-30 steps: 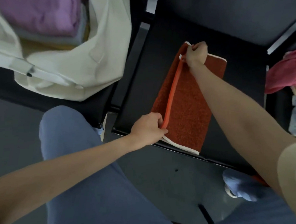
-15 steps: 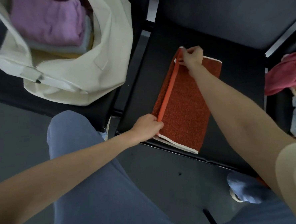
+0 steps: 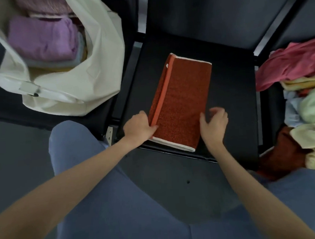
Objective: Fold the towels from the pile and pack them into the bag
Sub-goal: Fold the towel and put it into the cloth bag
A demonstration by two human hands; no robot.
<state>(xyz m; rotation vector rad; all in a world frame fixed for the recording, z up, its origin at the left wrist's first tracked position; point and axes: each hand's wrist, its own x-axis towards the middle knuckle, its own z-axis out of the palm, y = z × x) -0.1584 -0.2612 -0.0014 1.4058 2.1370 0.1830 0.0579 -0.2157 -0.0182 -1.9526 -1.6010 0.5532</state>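
On black seat (image 3: 231, 96): rust towel (image 3: 181, 103) folded long; hands loosely spread, left (image 3: 138, 128) touching edge.

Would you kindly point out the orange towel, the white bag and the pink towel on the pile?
orange towel (image 3: 181, 103), head view, middle of its top face.
white bag (image 3: 102, 67), head view, near side wall.
pink towel (image 3: 286, 65), head view, its bunched middle.

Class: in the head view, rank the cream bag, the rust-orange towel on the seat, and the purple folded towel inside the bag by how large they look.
1. cream bag, clearly the largest.
2. rust-orange towel.
3. purple folded towel, partly hidden by the bag's rim and slightly blurred, so its rank below the rust-orange one is less certain.
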